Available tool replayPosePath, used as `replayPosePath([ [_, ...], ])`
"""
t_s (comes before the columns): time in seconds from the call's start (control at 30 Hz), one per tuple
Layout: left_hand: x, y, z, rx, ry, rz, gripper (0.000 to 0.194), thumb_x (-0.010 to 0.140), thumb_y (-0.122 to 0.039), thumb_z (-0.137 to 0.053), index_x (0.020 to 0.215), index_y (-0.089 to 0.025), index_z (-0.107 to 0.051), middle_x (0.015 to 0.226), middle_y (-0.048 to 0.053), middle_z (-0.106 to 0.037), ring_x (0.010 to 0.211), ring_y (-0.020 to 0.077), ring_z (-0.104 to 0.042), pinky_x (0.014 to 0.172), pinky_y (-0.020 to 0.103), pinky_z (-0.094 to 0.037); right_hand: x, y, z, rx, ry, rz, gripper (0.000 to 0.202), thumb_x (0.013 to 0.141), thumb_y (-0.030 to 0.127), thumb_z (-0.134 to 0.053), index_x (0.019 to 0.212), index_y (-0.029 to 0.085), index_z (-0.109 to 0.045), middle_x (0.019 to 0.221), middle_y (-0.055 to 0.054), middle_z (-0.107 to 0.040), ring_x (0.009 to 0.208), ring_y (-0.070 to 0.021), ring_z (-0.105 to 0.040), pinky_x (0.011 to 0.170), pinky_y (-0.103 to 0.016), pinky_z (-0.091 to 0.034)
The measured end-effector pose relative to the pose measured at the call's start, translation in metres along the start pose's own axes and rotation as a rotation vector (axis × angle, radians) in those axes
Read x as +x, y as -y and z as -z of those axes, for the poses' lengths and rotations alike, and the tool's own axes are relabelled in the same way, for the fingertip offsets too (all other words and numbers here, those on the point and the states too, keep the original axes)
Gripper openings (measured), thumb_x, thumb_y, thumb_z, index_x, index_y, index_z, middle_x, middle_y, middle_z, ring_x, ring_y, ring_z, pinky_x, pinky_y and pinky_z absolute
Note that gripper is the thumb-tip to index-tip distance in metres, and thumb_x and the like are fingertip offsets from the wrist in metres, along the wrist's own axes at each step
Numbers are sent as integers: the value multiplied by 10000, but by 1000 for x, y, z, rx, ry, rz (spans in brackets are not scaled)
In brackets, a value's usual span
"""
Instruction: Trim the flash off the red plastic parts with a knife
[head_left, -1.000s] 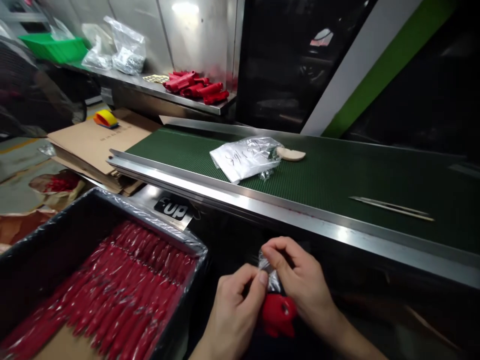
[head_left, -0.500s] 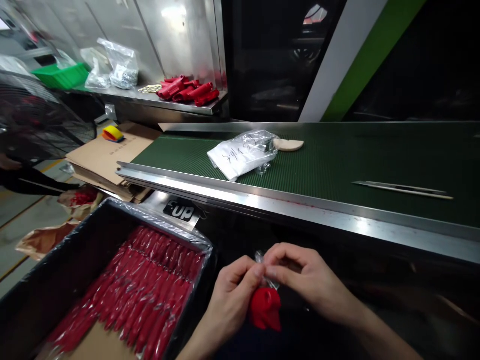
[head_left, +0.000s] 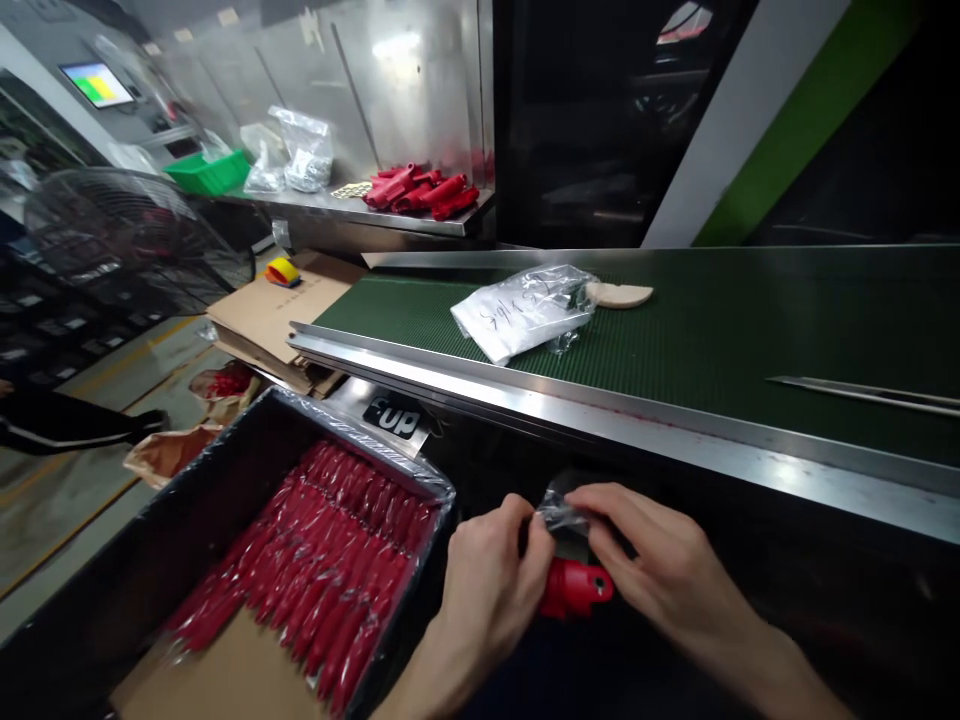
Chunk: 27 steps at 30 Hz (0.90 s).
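Observation:
Between my two hands is a small clear plastic bag (head_left: 556, 510), crumpled and pulled sideways. My left hand (head_left: 491, 575) is closed, its thumb and forefinger pinching the bag's left edge. The fingers of my right hand (head_left: 652, 550) pinch the other side of it. Just below hangs a red plastic part (head_left: 576, 588), tube-like with a small hole at its right end. Its left end is hidden behind my left hand, and I cannot tell what supports it. To the left, a lined black bin (head_left: 442, 500) contains rows of red parts (head_left: 322, 545) in clear bags.
A green conveyor belt (head_left: 697, 340) with a metal rail runs ahead. On it lie a marked plastic bag (head_left: 517, 315), a beige half-disc (head_left: 621, 295) and tweezers (head_left: 870, 393). Cardboard sheets (head_left: 255, 310) and a shelf with loose red parts (head_left: 420, 190) stand left. A person's leg (head_left: 75, 430) shows far left.
My hands have moved slightly apart, with more of the clear bag showing between them. The red part has swung from hanging down to lying sideways. The view has turned left.

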<state>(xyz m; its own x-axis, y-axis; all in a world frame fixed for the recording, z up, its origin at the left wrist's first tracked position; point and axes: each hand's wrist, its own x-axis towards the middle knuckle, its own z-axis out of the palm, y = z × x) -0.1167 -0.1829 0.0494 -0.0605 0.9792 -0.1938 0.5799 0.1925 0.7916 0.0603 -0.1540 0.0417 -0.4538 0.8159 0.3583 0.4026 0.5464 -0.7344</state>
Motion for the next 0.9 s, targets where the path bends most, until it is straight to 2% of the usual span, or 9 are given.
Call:
replayPosePath([
  [0.07,1,0,2,-36,-26,8,239,909,-310,-469,704,-203,-531,588,-30,-490,534,116,-410,587,299,-204,2,-1,2,-30,-41,57,298,913,70,-508,1153,232,-578,1082,-1,-653,1012,-102,-615,941,-220,-471],
  [0.13,3,2,7,-112,-80,32,214,900,-311,-496,721,-202,-542,589,-31,-467,539,116,-381,588,298,-201,3,4,6,-50,-111,39,268,917,85,-523,1136,225,-588,1117,-14,-637,1061,-110,-596,970,-228,-457],
  [0.2,6,4,11,-224,-129,70,194,892,-325,-528,746,-201,-562,580,-35,-447,536,115,-350,578,295,-197,0,13,8,-5,-162,-68,191,935,125,-529,1073,229,-609,1061,-7,-639,997,-96,-611,892,-191,-483],
  [0.3,12,5,12,-484,-141,147,236,883,-392,-561,758,-192,-556,601,-32,-459,553,112,-371,560,267,-227,-12,26,-1,115,-153,-171,131,952,154,-515,977,238,-613,891,21,-637,804,-69,-629,713,-147,-508],
  [0.4,19,2,3,-850,-58,274,245,907,-422,-469,825,-193,-496,597,-44,-428,511,109,-366,521,245,-275,-29,33,-25,72,-150,-43,128,927,124,-523,1007,199,-589,905,-14,-635,825,-92,-634,741,-171,-536],
  [0.5,25,-1,-10,-1190,52,392,177,934,-333,-387,859,-183,-445,538,-83,-293,465,95,-300,500,229,-300,-43,30,-51,-51,-169,68,226,913,113,-547,1137,133,-572,1008,-86,-620,926,-140,-628,822,-229,-556],
  [0.57,26,-3,-17,-1359,86,443,163,953,-276,-374,840,-173,-430,528,-94,-242,468,82,-289,515,212,-316,-48,24,-61,-103,-176,94,304,904,77,-554,1207,107,-558,1028,-109,-600,940,-156,-614,825,-258,-558],
  [0.73,25,-4,-22,-1590,127,503,207,995,-230,-331,835,-155,-438,522,-97,-238,466,63,-308,528,194,-332,-50,6,-52,-206,-158,166,407,871,-12,-544,1258,106,-579,1079,-141,-562,995,-191,-588,814,-307,-556],
  [0.9,19,-10,-21,-1563,143,506,172,971,-263,-402,846,-159,-458,525,-86,-297,508,77,-409,563,205,-377,-48,-6,-40,-314,-144,288,340,894,24,-497,1173,132,-659,1111,-143,-595,1045,-224,-606,847,-346,-556],
])
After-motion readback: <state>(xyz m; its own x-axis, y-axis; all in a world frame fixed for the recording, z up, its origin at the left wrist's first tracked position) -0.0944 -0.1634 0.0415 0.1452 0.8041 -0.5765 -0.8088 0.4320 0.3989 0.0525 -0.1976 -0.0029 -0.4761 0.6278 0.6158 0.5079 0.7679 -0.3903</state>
